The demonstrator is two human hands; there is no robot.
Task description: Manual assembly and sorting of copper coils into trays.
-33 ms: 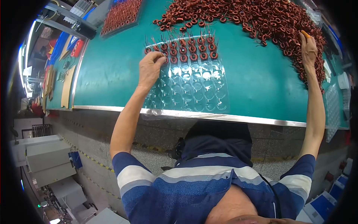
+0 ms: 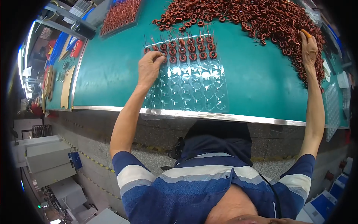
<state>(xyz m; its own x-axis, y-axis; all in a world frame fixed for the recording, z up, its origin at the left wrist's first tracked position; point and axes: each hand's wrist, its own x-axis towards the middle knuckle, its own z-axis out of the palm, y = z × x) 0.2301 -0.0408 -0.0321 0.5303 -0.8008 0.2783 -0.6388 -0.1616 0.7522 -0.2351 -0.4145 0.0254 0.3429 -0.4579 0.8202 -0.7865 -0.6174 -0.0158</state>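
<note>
A clear plastic blister tray (image 2: pixel 192 100) lies on the green bench mat, its far rows holding red-brown wire-wound ring coils (image 2: pixel 192 48) with leads sticking up. At the tray's left side, my left hand (image 2: pixel 149 67) is closed, thumb and forefinger pinched on a ring coil (image 2: pixel 164 58) in the row nearest me. My right hand (image 2: pixel 308 50) reaches to the right edge of a large heap of loose ring coils (image 2: pixel 276 22). An orange cover sits on one of its fingers. Its fingers are bent together, and whatever they hold is hidden.
Another tray (image 2: pixel 121 16) full of coils stands at the far left of the bench. At the right edge are clear empty trays (image 2: pixel 332 106) and a white tub (image 2: pixel 343 80). The bench's metal front edge (image 2: pixel 238 118) runs before my body. Cardboard (image 2: pixel 68 87) lies farther left.
</note>
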